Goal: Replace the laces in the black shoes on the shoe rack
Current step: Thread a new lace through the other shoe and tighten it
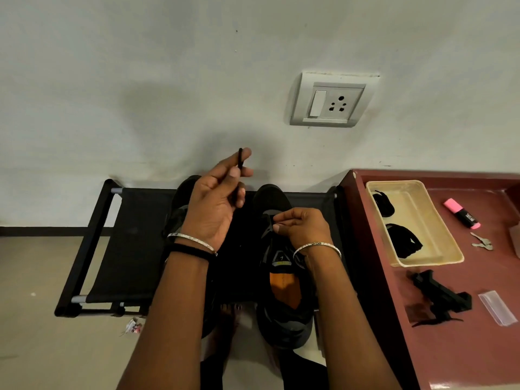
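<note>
- The left hand point(216, 198) pinches the black lace point(240, 157) by its tip, raised above the shoe rack point(92, 235). A slack pinch could drop it.
- The right hand point(305, 228) pinches the lace at the eyelets of the right black shoe point(284, 327), which sits on the rack. An uneven tug might unthread it.

two black shoes, a left shoe point(182, 190) and a right shoe point(284, 327), on one shoe rack point(132, 243). two grips, left grip point(216, 198) and right grip point(304, 223), pinching one lace point(240, 157). two silver bangles point(194, 239), one black band point(191, 250). on the worktop point(464, 347): one tray point(419, 220) with two lace bundles point(403, 240), one pink highlighter point(461, 213), one black tool point(441, 294), one clear sleeve point(498, 306), and keys point(482, 243) too small to count. one wall socket point(332, 101).
</note>
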